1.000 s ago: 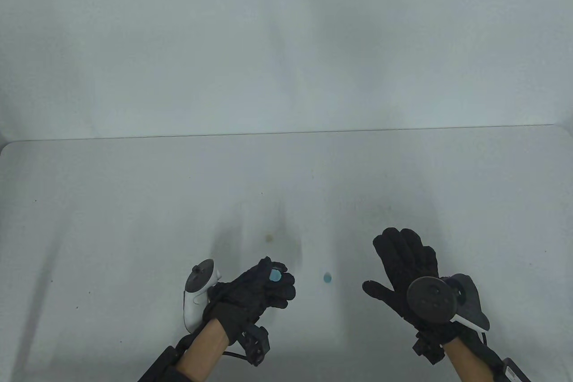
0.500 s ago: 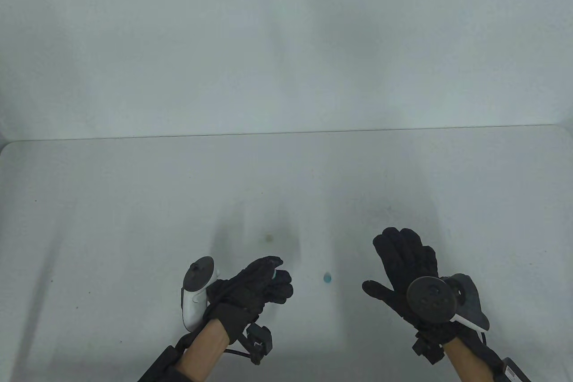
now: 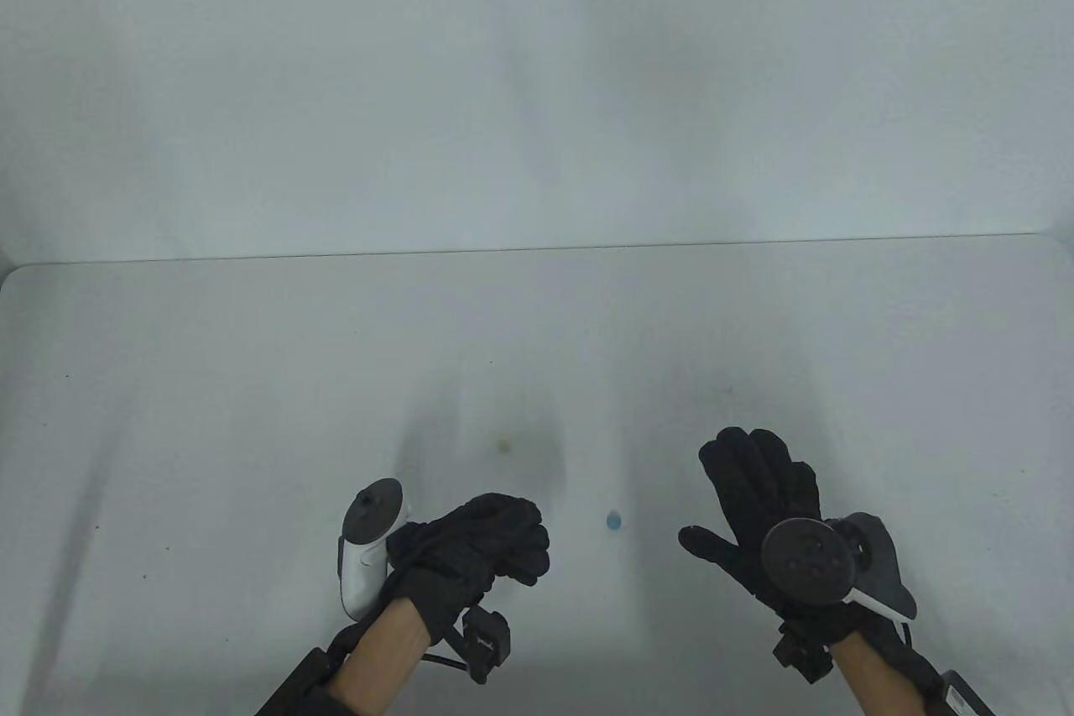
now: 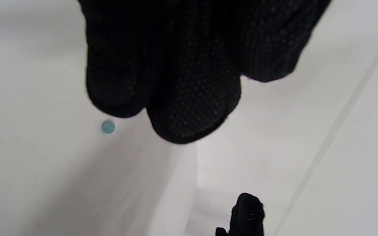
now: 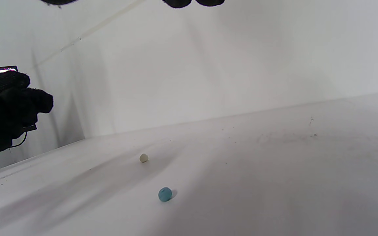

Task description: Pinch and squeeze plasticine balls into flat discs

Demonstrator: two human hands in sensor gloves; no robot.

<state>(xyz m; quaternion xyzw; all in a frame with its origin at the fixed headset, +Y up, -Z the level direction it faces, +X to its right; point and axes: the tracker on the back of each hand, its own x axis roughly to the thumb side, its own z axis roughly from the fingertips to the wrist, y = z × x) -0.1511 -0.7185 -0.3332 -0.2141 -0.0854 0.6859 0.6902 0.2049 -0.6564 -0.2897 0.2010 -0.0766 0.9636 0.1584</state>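
Curled tighter, left hand now hides (soft) plasticine.

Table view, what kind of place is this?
Probably a recording bench, not a home: a bare white table, a tracker strapped on the gloved right hand, and small plasticine balls, blue ball among them.

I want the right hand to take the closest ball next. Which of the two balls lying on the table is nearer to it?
The blue ball, lying between the two hands, is nearer the right hand. The pale ball lies farther off, beyond the left hand.
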